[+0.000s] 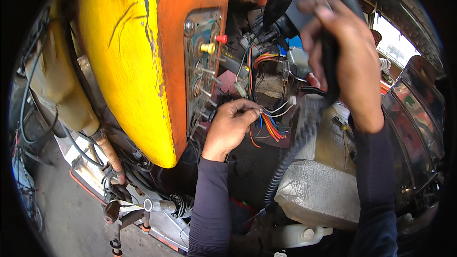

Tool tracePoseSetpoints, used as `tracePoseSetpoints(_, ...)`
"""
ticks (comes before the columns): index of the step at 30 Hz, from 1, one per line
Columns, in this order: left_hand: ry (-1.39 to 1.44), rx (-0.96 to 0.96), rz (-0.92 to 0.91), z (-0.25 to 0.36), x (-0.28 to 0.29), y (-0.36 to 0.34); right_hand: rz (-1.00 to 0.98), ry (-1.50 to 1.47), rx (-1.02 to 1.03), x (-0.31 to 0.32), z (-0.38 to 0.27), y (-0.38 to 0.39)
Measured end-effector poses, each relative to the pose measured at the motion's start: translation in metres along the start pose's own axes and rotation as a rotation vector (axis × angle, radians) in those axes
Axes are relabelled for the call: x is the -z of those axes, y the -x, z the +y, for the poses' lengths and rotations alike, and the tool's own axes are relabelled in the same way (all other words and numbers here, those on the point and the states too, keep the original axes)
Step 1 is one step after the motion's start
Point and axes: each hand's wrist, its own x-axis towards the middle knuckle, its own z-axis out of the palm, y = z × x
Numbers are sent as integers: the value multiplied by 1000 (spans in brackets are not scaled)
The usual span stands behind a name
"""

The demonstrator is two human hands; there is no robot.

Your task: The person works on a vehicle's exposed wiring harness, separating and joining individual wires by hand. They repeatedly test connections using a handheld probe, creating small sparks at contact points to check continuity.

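Observation:
My left hand [232,126] is closed in a pinch, thumb and forefinger pressed on a bundle of thin wires [272,128]. Their orange, red, blue and white ends fan out to the right of the fingertips. Up at the right, my right hand [350,50] is blurred, its fingers curled in. A thin pale sliver shows at its fingertips, too smeared to name. Close to those fingers stand a lever with a black knob [277,4] and the steering wheel's black ridged rim [297,150]. More wires [264,59] run into the open dash behind the left hand.
A panel [200,66] with studs, a yellow knob [207,47] and a red knob [221,38] is set in the orange side of the yellow bodywork [119,57]. A silvery wrapped block [319,190] lies at lower right, above a white plastic container [302,234].

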Motion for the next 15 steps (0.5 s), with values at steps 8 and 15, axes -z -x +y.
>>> tracePoseSetpoints(8, 19, -50, -8, 1, -9, -4, -324, -408, -858, -3, 83, 125)
tracePoseSetpoints(15, 8, -22, -2, 2, -5, -2, -411, -62, -825, -24, 78, 131)
